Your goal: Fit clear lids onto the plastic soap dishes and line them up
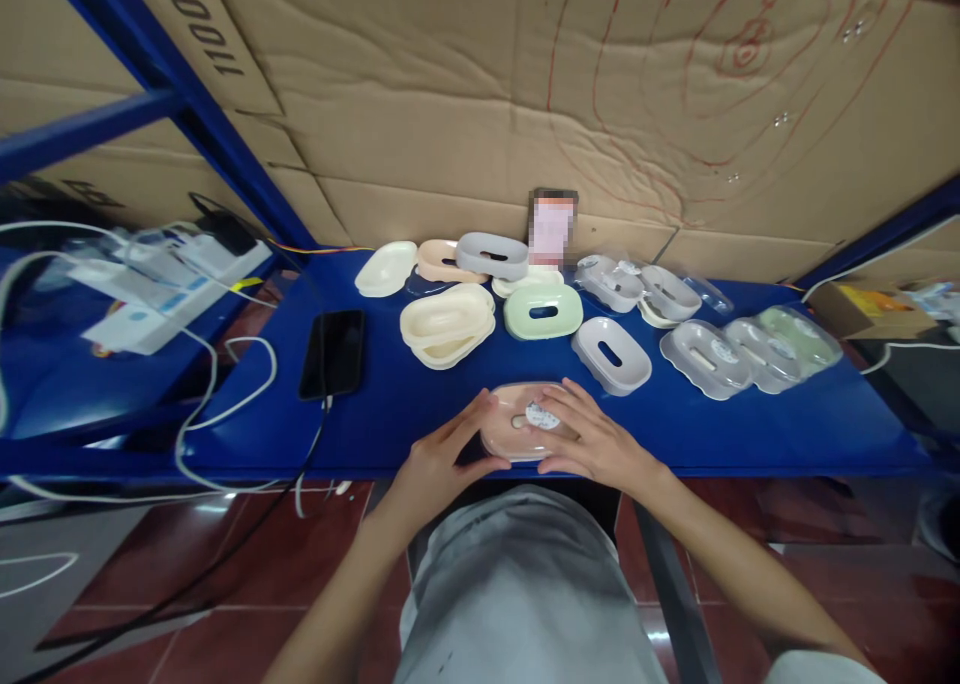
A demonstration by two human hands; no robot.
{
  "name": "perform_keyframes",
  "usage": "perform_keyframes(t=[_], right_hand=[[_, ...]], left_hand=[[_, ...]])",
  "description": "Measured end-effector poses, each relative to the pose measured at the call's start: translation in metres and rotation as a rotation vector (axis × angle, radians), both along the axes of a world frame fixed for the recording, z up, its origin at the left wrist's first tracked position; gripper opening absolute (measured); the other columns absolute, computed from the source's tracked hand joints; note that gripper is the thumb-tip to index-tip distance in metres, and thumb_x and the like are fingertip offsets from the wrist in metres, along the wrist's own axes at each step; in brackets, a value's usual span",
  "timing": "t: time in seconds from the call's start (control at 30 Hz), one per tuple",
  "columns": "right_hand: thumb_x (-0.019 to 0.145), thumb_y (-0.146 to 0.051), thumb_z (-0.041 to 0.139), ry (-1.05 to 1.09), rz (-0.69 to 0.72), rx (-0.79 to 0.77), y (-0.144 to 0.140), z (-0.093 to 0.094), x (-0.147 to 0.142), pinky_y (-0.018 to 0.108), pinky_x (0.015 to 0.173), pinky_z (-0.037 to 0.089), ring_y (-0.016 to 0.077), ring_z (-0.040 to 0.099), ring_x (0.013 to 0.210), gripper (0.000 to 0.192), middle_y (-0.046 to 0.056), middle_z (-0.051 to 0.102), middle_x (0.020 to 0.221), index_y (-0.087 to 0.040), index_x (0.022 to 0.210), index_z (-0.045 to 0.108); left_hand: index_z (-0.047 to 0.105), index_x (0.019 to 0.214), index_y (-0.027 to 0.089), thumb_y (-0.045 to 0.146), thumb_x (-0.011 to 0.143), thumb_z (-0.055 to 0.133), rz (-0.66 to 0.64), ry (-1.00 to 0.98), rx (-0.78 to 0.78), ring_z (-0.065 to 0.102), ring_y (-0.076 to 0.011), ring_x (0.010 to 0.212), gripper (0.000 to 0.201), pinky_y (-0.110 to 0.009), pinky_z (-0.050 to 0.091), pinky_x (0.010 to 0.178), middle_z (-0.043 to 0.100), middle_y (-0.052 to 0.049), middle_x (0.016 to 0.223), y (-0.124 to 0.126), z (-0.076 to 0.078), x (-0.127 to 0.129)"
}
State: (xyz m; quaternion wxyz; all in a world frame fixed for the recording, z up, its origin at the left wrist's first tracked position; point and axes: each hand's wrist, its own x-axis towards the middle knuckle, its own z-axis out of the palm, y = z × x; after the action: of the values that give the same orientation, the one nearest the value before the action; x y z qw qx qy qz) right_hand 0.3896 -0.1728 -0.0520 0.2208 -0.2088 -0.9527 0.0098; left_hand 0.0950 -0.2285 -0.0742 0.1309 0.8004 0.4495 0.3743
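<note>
A pink soap dish in a clear wrapper [517,426] lies at the near edge of the blue table [390,404]. My left hand [442,454] grips its left end with fingers curled round the rim. My right hand [589,439] lies over its right end, fingers spread across the top beside a white sticker. Both hands hold the dish flat on the table.
Several more soap dishes stand behind: cream [448,324], green [543,310], grey [612,354], and wrapped ones [705,359] at the right. A black phone [333,352] with a cable lies to the left. Chargers and white cables [150,294] clutter the far left. Cardboard backs the table.
</note>
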Motion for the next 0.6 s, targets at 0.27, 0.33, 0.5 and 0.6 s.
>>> perform_keyframes(t=[0.27,0.33,0.5,0.6], right_hand=[[0.103,-0.044,0.069,0.044,0.015,-0.055,-0.001,0.003,0.001,0.063,0.129,0.037,0.0331,0.043,0.157,0.052,0.017,0.056,0.16,-0.024,0.151,0.063],[0.102,-0.042,0.071,0.038,-0.001,-0.061,-0.004,0.003,0.001,0.064,0.128,0.037,0.0354,0.035,0.162,0.058,0.018,0.049,0.166,-0.024,0.155,0.058],[0.1,-0.038,0.074,0.031,-0.063,-0.016,-0.014,0.0,0.004,0.064,0.129,0.038,0.0368,0.027,0.165,0.079,0.018,0.039,0.172,-0.028,0.169,0.037],[0.1,-0.039,0.074,0.024,-0.094,-0.034,-0.015,-0.001,0.005,0.061,0.129,0.041,0.0358,0.028,0.165,0.08,0.016,0.04,0.172,-0.03,0.17,0.035]], left_hand=[[0.046,0.159,0.031,0.053,0.094,0.078,0.014,-0.015,-0.138,0.065,-0.0271,0.141,0.075,-0.044,0.056,0.117,0.065,-0.01,0.154,0.001,-0.004,0.0],[0.045,0.159,0.032,0.052,0.095,0.078,0.018,-0.015,-0.161,0.064,-0.0268,0.141,0.075,-0.043,0.056,0.116,0.064,-0.01,0.155,0.001,-0.002,0.001],[0.043,0.16,0.034,0.048,0.098,0.075,0.013,0.001,-0.185,0.06,-0.0264,0.146,0.071,-0.042,0.054,0.119,0.059,-0.009,0.16,0.0,0.003,0.003],[0.043,0.16,0.034,0.047,0.099,0.075,0.008,0.021,-0.172,0.06,-0.0258,0.146,0.07,-0.04,0.056,0.117,0.059,-0.008,0.16,0.001,0.003,0.004]])
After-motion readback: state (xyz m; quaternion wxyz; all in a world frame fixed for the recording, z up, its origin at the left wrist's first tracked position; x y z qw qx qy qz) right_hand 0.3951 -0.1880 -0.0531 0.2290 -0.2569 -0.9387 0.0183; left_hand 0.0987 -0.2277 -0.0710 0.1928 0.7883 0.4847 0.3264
